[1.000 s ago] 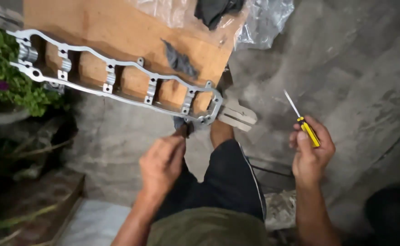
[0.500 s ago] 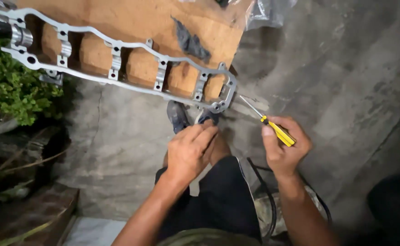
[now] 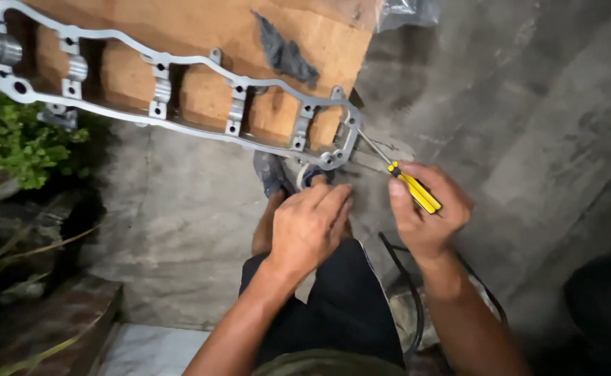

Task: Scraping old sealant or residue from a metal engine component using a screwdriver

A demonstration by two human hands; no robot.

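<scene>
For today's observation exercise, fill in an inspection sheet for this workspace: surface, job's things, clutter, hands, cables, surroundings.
Surface: grey concrete floor, with a brown board lying on it.
Job's things: long metal frame across the board; yellow-handled screwdriver, tip at the frame's near end.
Clutter: dark rag on the board; clear plastic at the top edge.
Hands: left hand rests below the frame's end; right hand grips the screwdriver.
Cables: black cable by the right leg.
Surroundings: green plant at left.
</scene>
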